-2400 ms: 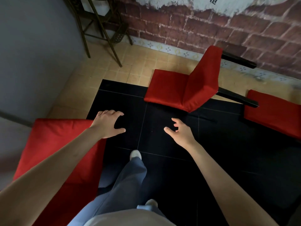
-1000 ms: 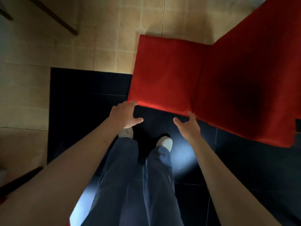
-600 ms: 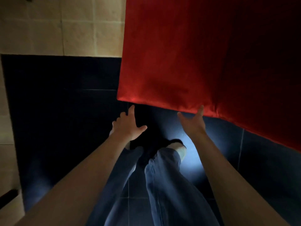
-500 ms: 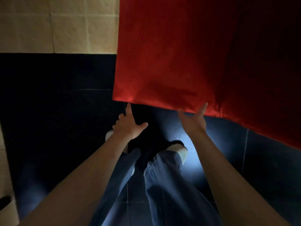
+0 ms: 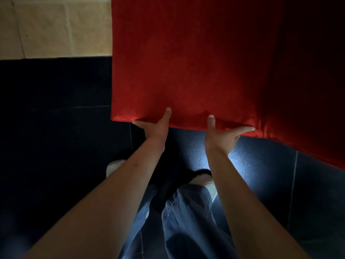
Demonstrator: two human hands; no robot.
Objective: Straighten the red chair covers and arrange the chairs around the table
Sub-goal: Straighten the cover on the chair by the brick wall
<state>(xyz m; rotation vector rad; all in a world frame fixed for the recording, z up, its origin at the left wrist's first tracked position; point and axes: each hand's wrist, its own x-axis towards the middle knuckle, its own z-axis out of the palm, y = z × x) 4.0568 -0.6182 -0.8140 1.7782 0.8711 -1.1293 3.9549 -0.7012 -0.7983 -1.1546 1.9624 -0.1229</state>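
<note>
A chair in a red cover [image 5: 186,62] fills the upper middle, with its seat facing me and its backrest [image 5: 309,86] rising at the right in shadow. My left hand [image 5: 155,129] holds the seat's front edge near the left corner, thumb on top of the fabric and one finger stretched along the edge. My right hand [image 5: 222,136] holds the same edge further right, thumb on top and index finger lying along the edge toward the backrest. The other fingers of both hands are hidden under the seat. No table is in view.
Dark glossy floor tiles [image 5: 56,146] lie under the chair and around my feet, with a bright reflection on them at the right. Beige tiles [image 5: 56,25] start at the upper left. My legs in blue trousers and white shoes [image 5: 113,166] stand just before the seat.
I have walked up to the chair from a distance. Both hands rose from just below the seat's front edge and now hold it, thumbs on top.
</note>
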